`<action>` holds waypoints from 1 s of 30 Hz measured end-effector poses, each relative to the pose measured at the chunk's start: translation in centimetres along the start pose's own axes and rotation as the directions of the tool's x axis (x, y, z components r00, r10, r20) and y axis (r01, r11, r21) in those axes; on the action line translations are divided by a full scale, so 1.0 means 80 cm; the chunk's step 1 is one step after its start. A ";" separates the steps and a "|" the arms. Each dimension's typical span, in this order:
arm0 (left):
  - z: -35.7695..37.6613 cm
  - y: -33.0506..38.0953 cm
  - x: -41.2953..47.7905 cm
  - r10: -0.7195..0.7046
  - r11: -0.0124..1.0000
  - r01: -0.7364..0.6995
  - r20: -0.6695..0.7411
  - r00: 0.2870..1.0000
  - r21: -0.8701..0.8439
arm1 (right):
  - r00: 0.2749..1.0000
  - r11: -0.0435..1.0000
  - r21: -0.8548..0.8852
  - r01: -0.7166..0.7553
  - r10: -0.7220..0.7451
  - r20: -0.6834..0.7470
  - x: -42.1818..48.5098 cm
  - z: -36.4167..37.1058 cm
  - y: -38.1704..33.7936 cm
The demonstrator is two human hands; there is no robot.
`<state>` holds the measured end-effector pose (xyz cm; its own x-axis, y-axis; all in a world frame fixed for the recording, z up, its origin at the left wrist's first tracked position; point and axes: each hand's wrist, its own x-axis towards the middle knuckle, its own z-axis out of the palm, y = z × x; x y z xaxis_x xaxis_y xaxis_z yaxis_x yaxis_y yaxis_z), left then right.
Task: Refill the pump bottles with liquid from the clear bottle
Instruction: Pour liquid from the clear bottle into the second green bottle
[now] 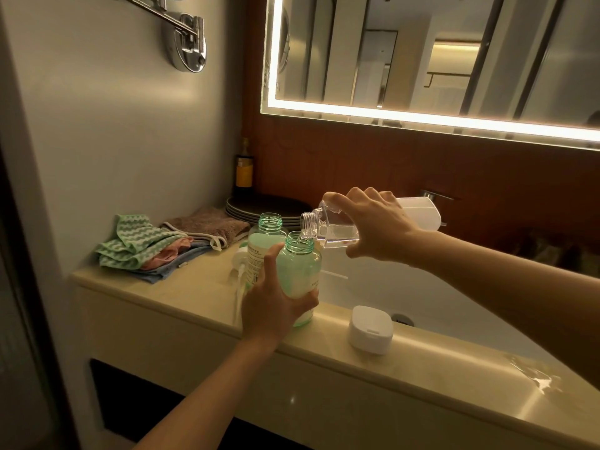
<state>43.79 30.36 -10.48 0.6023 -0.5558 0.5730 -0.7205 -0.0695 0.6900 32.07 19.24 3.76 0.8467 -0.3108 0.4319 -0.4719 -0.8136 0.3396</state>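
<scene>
Two green pump bottles stand uncapped on the vanity counter. My left hand grips the near green bottle around its lower body, keeping it upright. My right hand holds the clear bottle tipped on its side, its threaded mouth directly over the near bottle's opening, with clear liquid running down into it. The second green bottle, with a white label, stands just behind and to the left. A white pump head with its tube lies on the counter left of the bottles.
A white sink basin lies right of the bottles, with a white lidded box on its front rim. Folded cloths, stacked dark plates and a dark bottle occupy the back left corner. Water glistens on the counter.
</scene>
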 end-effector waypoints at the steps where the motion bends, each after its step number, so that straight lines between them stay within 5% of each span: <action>1: -0.001 0.000 0.000 0.001 1.000 -0.001 -0.001 1.000 -0.002 | 1.000 1.000 0.004 -0.001 0.001 0.000 0.000 0.000 0.000; 30: -0.001 -0.001 -0.002 -0.014 1.000 0.014 0.009 1.000 -0.017 | 1.000 1.000 -0.022 0.006 -0.006 0.004 0.001 -0.003 -0.002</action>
<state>43.78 30.52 -10.57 0.6094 -0.5619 0.5593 -0.7059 -0.0635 0.7054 32.13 19.44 3.90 0.8504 -0.3084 0.4264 -0.4725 -0.8042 0.3606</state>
